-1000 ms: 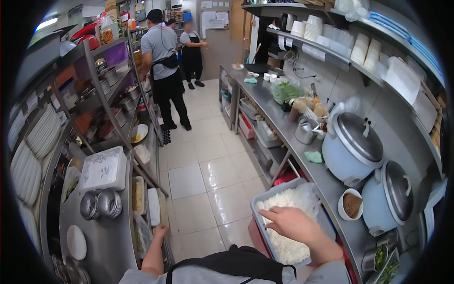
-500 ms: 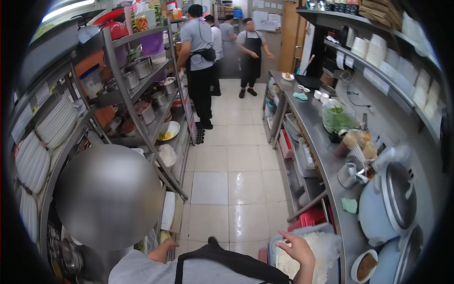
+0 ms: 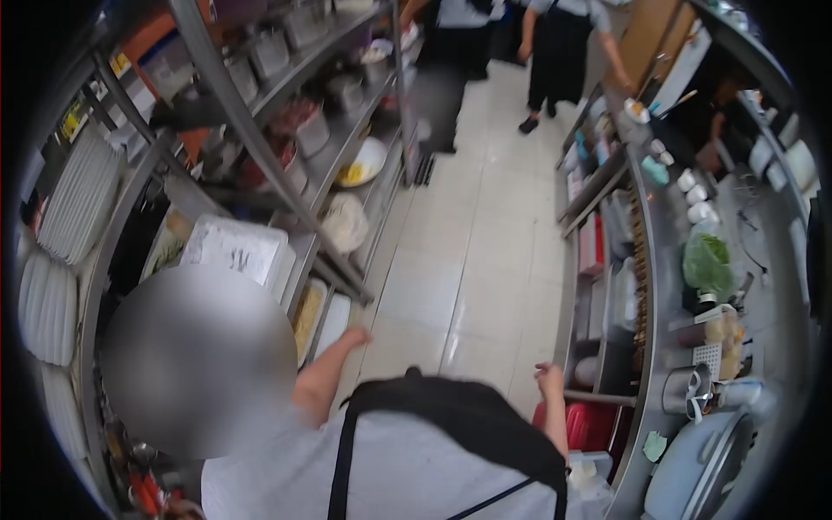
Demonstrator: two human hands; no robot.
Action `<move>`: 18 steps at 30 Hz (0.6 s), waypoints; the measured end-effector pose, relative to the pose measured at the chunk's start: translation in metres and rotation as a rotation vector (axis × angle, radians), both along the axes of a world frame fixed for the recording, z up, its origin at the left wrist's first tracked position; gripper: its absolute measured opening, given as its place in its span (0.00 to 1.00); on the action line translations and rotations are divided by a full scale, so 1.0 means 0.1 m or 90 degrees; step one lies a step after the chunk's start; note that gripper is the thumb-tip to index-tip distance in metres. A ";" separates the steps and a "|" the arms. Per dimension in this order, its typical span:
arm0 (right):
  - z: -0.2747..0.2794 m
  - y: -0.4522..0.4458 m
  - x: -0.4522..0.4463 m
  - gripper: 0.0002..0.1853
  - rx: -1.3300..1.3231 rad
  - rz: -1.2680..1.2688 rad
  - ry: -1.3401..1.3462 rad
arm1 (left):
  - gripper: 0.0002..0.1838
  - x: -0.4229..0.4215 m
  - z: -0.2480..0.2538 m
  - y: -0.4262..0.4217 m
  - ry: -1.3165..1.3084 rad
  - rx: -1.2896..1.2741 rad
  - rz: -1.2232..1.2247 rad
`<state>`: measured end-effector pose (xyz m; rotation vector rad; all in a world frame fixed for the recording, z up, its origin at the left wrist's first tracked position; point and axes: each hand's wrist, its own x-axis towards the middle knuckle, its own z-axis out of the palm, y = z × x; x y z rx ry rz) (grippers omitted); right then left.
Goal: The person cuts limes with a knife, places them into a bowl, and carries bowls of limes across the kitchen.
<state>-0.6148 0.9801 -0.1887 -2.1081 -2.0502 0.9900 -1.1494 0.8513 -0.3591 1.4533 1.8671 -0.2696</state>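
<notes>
Hanging by the red bin (image 3: 598,431), right hand (image 3: 548,378) could bump it turning carelessly; can't tell whether its or left hand's (image 3: 354,338) fingers grip anything.

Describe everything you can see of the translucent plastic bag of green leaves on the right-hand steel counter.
The thin, crinkled, translucent plastic bag of green leaves looks plump, its contents brightest near the top and paler through the lower side. It sits on the grey steel counter between small white cups and beige-brown containers. Neither the bare left hand nor bare right hand touches it. Whether it is tied cannot be told.
</notes>
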 end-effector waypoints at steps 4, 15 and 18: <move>-1.01 -0.07 0.68 0.15 -0.016 -0.062 -0.164 | 0.22 0.05 0.74 1.08 -0.107 0.185 0.165; -1.33 1.90 1.22 0.18 -0.273 0.141 -0.253 | 0.19 -0.60 0.87 1.84 0.047 0.043 0.190; -1.71 3.29 0.75 0.19 -0.159 0.385 -0.275 | 0.22 -0.71 1.08 1.86 0.013 0.057 0.442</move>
